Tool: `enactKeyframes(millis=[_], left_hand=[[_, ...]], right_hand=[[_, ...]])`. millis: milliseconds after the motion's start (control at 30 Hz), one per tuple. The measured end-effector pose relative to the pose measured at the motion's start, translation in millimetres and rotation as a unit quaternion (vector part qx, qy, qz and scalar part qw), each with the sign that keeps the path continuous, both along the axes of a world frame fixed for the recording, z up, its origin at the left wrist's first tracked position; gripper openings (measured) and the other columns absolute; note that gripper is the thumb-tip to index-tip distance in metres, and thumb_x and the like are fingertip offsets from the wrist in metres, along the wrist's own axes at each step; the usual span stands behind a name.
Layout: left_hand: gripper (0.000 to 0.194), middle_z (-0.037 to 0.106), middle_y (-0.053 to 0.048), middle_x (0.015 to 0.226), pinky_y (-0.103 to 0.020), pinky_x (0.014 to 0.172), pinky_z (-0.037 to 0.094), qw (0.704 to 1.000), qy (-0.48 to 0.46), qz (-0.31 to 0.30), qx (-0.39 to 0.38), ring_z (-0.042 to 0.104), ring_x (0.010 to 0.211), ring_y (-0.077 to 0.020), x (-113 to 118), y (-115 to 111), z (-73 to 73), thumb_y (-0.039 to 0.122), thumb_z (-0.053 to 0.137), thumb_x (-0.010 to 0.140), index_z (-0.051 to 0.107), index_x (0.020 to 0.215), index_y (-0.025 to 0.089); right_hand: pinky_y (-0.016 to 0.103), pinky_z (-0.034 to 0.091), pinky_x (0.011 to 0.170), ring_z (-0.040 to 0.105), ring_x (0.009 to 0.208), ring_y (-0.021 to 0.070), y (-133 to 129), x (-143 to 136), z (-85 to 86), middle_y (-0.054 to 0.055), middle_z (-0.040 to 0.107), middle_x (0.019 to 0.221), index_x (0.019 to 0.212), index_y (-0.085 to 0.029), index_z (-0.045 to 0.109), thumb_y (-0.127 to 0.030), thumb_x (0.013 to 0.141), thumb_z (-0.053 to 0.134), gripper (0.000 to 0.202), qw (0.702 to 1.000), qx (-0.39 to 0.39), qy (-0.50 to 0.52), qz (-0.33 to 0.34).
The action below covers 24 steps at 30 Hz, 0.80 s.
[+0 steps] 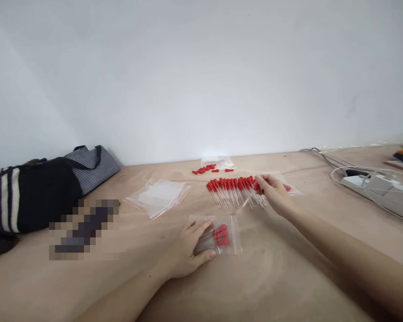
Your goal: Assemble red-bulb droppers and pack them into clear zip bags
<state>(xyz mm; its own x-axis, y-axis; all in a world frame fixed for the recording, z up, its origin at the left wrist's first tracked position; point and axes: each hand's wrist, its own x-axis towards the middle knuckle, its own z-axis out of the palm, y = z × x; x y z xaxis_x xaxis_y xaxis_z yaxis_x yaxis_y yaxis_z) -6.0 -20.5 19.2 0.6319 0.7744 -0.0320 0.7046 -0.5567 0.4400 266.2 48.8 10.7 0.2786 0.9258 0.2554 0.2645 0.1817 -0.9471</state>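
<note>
Near the middle of the table, my left hand (193, 248) rests with spread fingers on a clear zip bag (235, 235). Inside that bag lie several droppers with red bulbs (221, 235), bulbs towards the right. Farther back, a row of clear droppers with red bulbs (230, 184) lies side by side. At the row's right end my right hand (267, 185) pinches a red-bulbed dropper (246, 201), its clear stem pointing down and left. Another clear bag (293, 190) with something red in it lies partly hidden behind my right hand.
Flat clear bags (163, 197) are stacked left of the row. Loose red bulbs (204, 169) and clear stems (221, 162) lie near the wall. Fabric bags (53, 188) stand at left, beside a pixelated dark object (87, 230). A power strip with cables (383, 190) is at right.
</note>
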Motion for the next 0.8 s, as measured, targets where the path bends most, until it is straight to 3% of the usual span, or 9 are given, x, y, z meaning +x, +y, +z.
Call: enactKeyframes(millis=[133,267,667,800], left_hand=[[0.056,0.041,-0.009,0.133,-0.048,0.102,0.023,1.0,0.005,0.0,0.006,0.035,0.122,-0.0276,2.0,-0.3,3.1,0.038,0.05,0.079,0.033,0.129,0.02],[0.058,0.043,-0.009,0.131,-0.048,0.101,0.025,1.0,0.014,0.008,0.008,0.034,0.122,-0.028,3.6,-0.7,5.8,0.037,0.05,0.078,0.032,0.129,0.017],[0.059,0.044,-0.007,0.13,-0.048,0.101,0.024,1.0,-0.01,0.01,0.012,0.036,0.12,-0.0278,1.4,-0.2,0.6,0.038,0.051,0.078,0.03,0.131,0.021],[0.061,0.043,-0.008,0.131,-0.048,0.101,0.023,1.0,0.0,0.015,0.001,0.034,0.122,-0.0289,1.8,-0.4,1.1,0.039,0.051,0.078,0.03,0.131,0.019]], right_hand=[[0.023,0.039,0.051,0.048,0.05,0.0095,-30.3,2.0,-20.9,-0.001,0.053,0.056,0.065,-0.018,0.047,-0.055,0.069,0.053,0.037,0.995,-0.03,0.097,0.022],[0.023,0.041,0.055,0.051,0.053,0.0101,-36.5,-8.7,-32.8,-0.001,0.056,0.06,0.067,-0.019,0.048,-0.054,0.065,0.058,0.037,0.983,-0.054,0.173,0.014],[0.021,0.047,0.064,0.057,0.06,0.0081,-52.7,-35.6,-31.8,0.0,0.063,0.066,0.082,-0.015,0.06,-0.031,0.054,0.073,0.035,0.943,-0.154,0.262,0.137],[0.021,0.046,0.048,0.054,0.048,0.0066,-51.6,-39.5,-30.0,-0.001,0.061,0.069,0.083,-0.015,0.057,-0.028,0.053,0.073,0.037,0.955,-0.141,0.209,0.158]])
